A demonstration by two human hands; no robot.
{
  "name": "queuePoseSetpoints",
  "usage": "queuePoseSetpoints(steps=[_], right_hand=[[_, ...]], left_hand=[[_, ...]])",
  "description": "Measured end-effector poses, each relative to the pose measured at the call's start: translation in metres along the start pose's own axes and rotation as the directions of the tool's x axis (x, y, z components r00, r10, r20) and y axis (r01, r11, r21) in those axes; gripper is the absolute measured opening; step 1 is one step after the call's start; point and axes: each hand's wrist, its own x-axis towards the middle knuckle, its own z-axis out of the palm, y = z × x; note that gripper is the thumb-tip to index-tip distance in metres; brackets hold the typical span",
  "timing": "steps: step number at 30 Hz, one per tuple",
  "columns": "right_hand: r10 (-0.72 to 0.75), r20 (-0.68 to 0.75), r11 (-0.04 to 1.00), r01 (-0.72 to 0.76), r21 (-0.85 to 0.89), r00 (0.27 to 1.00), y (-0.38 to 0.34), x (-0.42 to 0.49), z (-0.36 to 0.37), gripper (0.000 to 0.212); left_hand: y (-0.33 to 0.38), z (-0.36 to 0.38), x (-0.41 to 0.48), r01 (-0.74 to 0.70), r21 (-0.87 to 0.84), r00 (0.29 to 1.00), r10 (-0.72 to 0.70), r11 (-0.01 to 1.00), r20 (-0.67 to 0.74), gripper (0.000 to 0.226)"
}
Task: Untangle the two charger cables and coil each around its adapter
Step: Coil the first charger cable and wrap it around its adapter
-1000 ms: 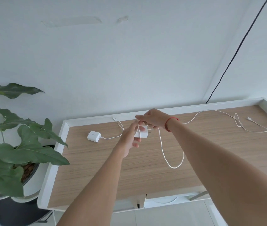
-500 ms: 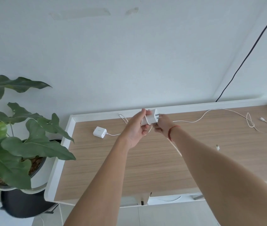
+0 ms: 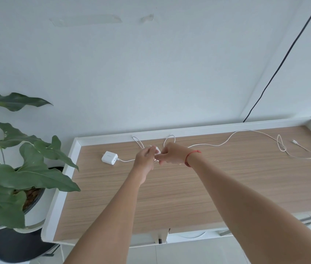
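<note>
Your left hand (image 3: 144, 158) grips the white adapter (image 3: 157, 150) steady so your right hand (image 3: 171, 155), fingers pinching the cable loop (image 3: 171, 135), can wind it around.

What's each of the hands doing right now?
Left hand: grips the white adapter.
Right hand: pinches a white cable loop.

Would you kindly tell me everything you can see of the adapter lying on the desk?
The adapter is a small white box with rounded corners, glossy like plastic, with a faint grey marking on top. It lies flat on the wooden desk near its left rear corner. A thin white cable is plugged into its right face and runs toward the left hand. No hand touches it, and no cable is coiled round it.
</note>
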Motion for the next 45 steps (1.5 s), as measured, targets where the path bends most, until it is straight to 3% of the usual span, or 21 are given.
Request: queuePoseSetpoints(steps=[14, 20, 25, 29, 31, 34, 38, 42, 45], right_hand=[[0.013, 0.141, 0.994, -0.029, 0.107, 0.990, -0.005, -0.009, -0.018, 0.034], [-0.014, 0.049, 0.985, 0.005, 0.170, 0.999, -0.009, -0.016, -0.035, 0.035], [0.001, -0.179, 0.965, 0.046, 0.259, 0.984, -0.012, -0.013, -0.036, 0.058], [0.022, -0.260, 0.937, 0.071, 0.342, 0.965, -0.010, -0.009, -0.037, 0.043], [0.073, -0.242, 0.897, 0.043, 0.440, 0.968, -0.008, -0.007, -0.036, 0.039], [0.142, -0.187, 0.743, 0.020, 0.669, 0.972, -0.005, -0.007, -0.034, 0.036], [0.192, -0.222, 0.705, 0.023, 0.709, 0.956, -0.004, -0.010, -0.028, 0.042], [0.292, -0.232, 0.582, 0.020, 0.813, 0.928, 0.002, -0.007, -0.018, 0.040], [0.325, -0.217, 0.638, -0.044, 0.769, 0.920, 0.005, -0.004, -0.003, 0.036]], left_hand=[[0.007, -0.001, -0.011, 0.207, -0.021, 0.966, -0.201, 0.978, 0.165, 0.032], [0.019, 0.000, -0.015, 0.230, -0.012, 0.949, -0.222, 0.973, 0.226, 0.014], [0.026, -0.007, -0.016, 0.266, -0.179, 0.914, -0.189, 0.947, 0.359, 0.047], [0.036, -0.009, -0.022, 0.199, -0.063, 0.914, -0.162, 0.978, 0.373, 0.042], [0.041, -0.010, -0.023, 0.157, 0.017, 0.924, -0.153, 0.987, 0.350, 0.033], [0.051, -0.014, -0.024, 0.139, -0.028, 0.917, -0.118, 0.990, 0.381, 0.029], [0.061, -0.016, -0.025, 0.124, -0.129, 0.878, -0.049, 0.984, 0.475, 0.027], [0.068, -0.017, -0.022, 0.125, -0.249, 0.883, 0.006, 0.960, 0.470, 0.027], [0.075, -0.015, -0.019, 0.109, -0.290, 0.915, 0.018, 0.951, 0.403, 0.026]])
